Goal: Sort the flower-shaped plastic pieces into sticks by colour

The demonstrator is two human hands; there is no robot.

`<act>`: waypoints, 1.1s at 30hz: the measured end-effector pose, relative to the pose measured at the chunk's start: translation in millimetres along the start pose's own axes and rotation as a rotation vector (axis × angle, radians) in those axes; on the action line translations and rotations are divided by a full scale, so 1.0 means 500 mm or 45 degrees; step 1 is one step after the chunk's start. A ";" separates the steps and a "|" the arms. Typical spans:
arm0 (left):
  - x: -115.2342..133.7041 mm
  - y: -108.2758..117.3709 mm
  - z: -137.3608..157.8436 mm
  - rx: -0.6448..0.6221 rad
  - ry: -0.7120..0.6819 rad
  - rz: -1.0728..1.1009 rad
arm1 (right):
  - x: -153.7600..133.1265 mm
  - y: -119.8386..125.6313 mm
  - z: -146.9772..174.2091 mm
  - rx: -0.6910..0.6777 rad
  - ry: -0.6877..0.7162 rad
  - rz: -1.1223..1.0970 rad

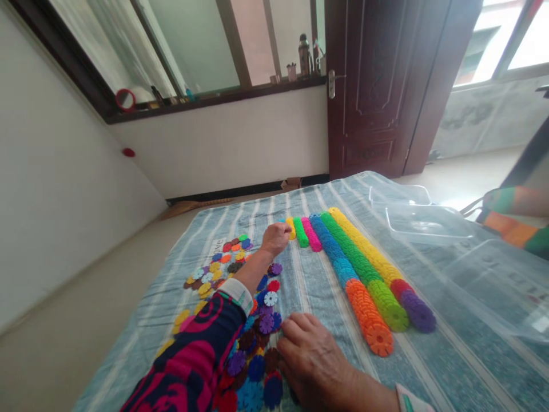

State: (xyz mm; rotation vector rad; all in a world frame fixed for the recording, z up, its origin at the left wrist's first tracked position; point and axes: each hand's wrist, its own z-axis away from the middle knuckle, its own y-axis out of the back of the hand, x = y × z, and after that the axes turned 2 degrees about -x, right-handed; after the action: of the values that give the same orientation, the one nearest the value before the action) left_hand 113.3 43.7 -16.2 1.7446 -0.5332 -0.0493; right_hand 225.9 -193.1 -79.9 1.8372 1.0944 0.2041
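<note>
My left hand [277, 237] reaches to the far part of the bed, closed into a fist beside a short yellow row [291, 228] of notched plastic discs. A little blue shows just behind it; whatever the fingers hold is hidden. Close to me, my right hand [317, 360] is curled at the edge of a loose heap of mixed-colour discs [256, 366], its fingertips out of sight. Short green [301, 233] and pink [311, 234] rows lie right of my left hand. Longer overlapping rows follow: blue to orange [343, 266], green [354, 257] and yellow to purple [369, 249].
Clear plastic boxes [429, 237] stand on the right side of the striped bedsheet [412, 372]. Something colourful and blurred [510, 223] is at the right edge. Beyond the bed are a dark red door [381, 74] and a windowsill [223, 98] with small items.
</note>
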 end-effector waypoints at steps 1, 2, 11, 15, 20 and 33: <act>0.000 -0.002 -0.003 -0.010 -0.004 -0.016 | 0.000 -0.002 0.001 -0.001 0.000 -0.004; 0.000 -0.004 -0.005 -0.017 -0.008 -0.031 | 0.000 -0.003 0.001 -0.004 -0.002 -0.007; -0.004 -0.006 -0.013 -0.005 -0.057 -0.094 | 0.000 -0.005 0.004 0.002 -0.019 -0.006; -0.011 -0.006 0.003 0.025 -0.065 -0.096 | -0.001 -0.002 0.002 0.017 0.001 -0.005; -0.022 0.001 0.044 0.048 -0.085 -0.088 | 0.000 0.005 -0.001 0.043 0.012 -0.008; -0.101 0.141 0.311 -0.134 0.007 0.058 | -0.003 0.025 0.006 -0.075 -0.014 -0.059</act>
State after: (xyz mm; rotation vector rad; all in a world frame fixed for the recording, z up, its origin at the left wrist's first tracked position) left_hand -3.6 -89.5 -2.1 1.6293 -0.5567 -0.0395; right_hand 234.3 -198.0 -71.1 1.7572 1.1112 0.1961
